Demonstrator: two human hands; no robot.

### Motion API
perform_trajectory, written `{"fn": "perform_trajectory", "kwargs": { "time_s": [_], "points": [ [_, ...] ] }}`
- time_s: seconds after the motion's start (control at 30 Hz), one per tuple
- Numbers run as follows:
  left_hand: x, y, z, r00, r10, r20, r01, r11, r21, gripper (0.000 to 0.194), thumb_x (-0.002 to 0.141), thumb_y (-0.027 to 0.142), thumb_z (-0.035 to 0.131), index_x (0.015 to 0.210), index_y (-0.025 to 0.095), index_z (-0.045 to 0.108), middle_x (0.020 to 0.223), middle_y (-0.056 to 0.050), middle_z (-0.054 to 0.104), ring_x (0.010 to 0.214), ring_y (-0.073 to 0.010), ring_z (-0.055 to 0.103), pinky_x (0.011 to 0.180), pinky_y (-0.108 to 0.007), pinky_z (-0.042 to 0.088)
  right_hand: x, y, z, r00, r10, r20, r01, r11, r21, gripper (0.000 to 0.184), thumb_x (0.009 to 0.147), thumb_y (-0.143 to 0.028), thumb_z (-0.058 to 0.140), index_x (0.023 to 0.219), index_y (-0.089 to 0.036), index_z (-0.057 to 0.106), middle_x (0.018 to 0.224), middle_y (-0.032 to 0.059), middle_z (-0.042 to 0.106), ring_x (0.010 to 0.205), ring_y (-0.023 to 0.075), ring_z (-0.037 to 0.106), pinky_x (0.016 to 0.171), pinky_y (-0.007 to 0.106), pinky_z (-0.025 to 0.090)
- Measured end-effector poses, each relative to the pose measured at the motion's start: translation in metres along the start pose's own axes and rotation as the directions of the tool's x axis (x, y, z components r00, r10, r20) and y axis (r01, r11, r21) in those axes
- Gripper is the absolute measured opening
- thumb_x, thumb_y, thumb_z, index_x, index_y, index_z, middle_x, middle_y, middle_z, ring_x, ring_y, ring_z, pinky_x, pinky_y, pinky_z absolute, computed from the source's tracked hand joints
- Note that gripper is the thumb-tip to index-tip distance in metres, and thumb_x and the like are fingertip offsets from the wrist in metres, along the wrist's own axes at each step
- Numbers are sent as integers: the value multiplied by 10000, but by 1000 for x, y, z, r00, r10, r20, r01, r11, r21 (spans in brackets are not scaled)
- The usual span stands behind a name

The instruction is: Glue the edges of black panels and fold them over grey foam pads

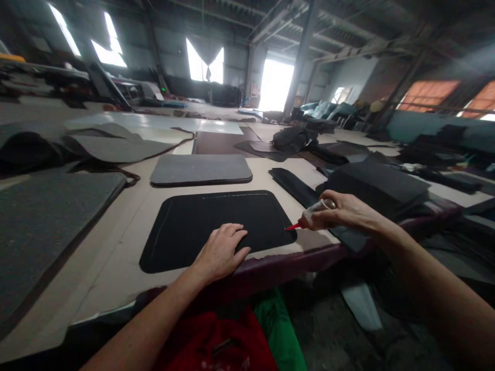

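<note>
A black mat (185, 226) with rounded corners lies flat on the table in front of me. Thin pale lines, which look like glue, run along its far and left edges. My left hand (224, 247) rests on the near part of the mat, fingers stretched out and palm down. In my right hand (328, 214) is a squeeze bottle (319, 207) with a red nozzle (293, 226). The bottle is tilted, and its nozzle tip meets the mat near the right edge. My fingers are wrapped round the bottle.
Behind the mat is a stack of grey rounded mats (201, 169). Dark folded sheets (294, 185) and a black pile (375, 185) lie to the right. A thick grey sheet (50, 226) covers the left side. The table's near edge has a maroon cover (286, 265).
</note>
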State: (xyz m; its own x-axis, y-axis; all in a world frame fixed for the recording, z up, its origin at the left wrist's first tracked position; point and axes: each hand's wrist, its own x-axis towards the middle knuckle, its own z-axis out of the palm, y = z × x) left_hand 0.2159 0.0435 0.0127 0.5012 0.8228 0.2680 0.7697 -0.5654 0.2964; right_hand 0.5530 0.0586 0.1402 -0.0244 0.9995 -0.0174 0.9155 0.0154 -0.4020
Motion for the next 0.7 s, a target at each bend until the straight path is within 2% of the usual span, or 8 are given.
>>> {"fn": "perform_trajectory", "kwargs": {
  "time_s": [0.17,0.33,0.4,0.5,0.6,0.7],
  "points": [
    [0,-1,0,1000,6,4,-6,1000,7,407,956,415,573,1299,201,618,1413,-116,568,1325,-302,480,1087,-510,431,-26,16,11,1000,2,-23,0,996,93,341,730,-472,703,943,-223,606,802,5,665,722,210,604,565,269,408],
    [0,-1,1,1000,11,7,-11,1000,-25,410,947,404,583,1296,192,619,1409,-122,570,1324,-311,479,1097,-532,420,-25,19,26,1000,-23,8,21,977,210,417,752,-486,720,1053,-222,602,832,9,661,751,220,612,609,279,441],
    [2,-2,2,1000,7,-10,-8,996,-90,394,933,381,594,1267,176,635,1387,-132,586,1313,-316,491,1101,-535,422,-20,8,31,998,-59,34,49,966,255,418,750,-476,725,1058,-224,597,835,6,661,771,222,617,628,280,451],
    [3,-7,-6,999,-11,-39,4,984,-180,335,958,283,502,1231,149,642,1337,-126,621,1264,-257,545,1112,-449,438,-12,-16,41,988,-131,85,98,942,321,407,735,-456,728,1038,-224,585,822,-2,654,762,216,616,620,276,450],
    [-8,-24,-29,984,-88,-156,45,964,-262,358,971,242,396,1226,168,637,1299,-91,643,1224,-209,576,1108,-387,446,-1,-43,52,966,-228,121,179,930,320,378,734,-448,724,1002,-220,586,805,-3,643,746,206,599,607,268,433],
    [-36,-56,-59,924,-241,-296,152,943,-295,365,961,291,384,1177,196,663,1238,-63,669,1197,-227,589,1104,-414,444,9,-68,64,931,-344,120,303,913,274,343,761,-442,710,1002,-227,598,802,-8,635,737,193,577,590,257,395]
  ]
}}
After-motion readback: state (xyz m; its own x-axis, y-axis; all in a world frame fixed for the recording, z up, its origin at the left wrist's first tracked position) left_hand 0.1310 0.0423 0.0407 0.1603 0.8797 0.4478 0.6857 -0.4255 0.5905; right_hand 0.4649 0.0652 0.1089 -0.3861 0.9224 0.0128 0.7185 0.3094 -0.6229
